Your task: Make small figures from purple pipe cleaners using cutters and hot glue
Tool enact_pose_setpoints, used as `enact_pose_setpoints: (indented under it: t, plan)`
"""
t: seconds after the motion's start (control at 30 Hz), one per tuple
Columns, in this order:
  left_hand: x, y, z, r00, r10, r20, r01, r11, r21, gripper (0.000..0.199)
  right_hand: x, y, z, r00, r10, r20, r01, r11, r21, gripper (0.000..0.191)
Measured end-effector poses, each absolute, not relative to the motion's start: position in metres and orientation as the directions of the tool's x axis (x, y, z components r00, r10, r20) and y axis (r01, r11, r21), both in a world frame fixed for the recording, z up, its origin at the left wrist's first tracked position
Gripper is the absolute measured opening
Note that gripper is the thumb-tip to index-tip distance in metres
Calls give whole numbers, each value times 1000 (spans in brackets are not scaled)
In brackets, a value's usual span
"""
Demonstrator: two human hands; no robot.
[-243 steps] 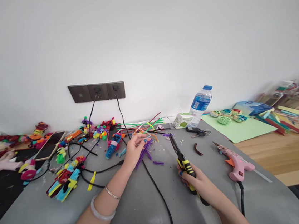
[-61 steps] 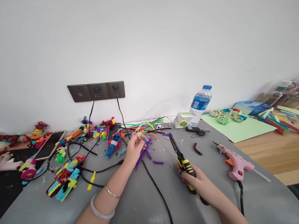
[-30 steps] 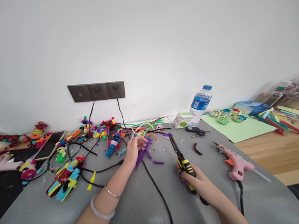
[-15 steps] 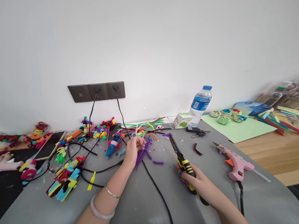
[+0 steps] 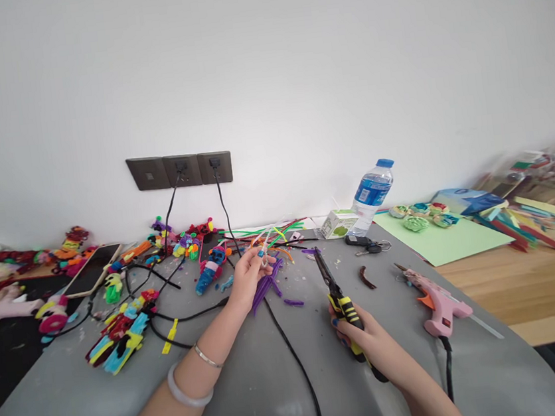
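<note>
My left hand (image 5: 249, 276) pinches a thin whitish strand (image 5: 265, 243), fingertips together, left of the pliers (image 5: 336, 291). My right hand (image 5: 365, 335) is closed around the pliers' handles. On the grey worktop (image 5: 258, 390), purple fuzzy stems (image 5: 267, 284) lie left of the pliers, the pink glue gun (image 5: 439, 306) right, and the bottle (image 5: 373, 190) beyond, to the right.
</note>
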State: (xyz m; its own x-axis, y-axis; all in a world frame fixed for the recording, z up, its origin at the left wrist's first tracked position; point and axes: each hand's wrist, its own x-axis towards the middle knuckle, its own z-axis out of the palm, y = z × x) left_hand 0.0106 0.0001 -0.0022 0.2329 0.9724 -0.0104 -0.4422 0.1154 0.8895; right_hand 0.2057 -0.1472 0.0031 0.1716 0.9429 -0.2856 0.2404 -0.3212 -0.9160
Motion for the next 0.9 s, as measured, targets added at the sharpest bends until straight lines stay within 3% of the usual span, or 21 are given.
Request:
enact_pose_setpoints:
  t: [0.27, 0.9]
  plan:
    - [10, 0, 1, 261, 963, -68, -494, 194, 848, 45, 206, -147, 0, 172, 947, -271, 218, -305, -927, 29]
    - [8, -2, 3, 326, 943, -69, -362, 191, 912, 45, 206, -148, 3, 171, 947, -271, 236, -307, -922, 29]
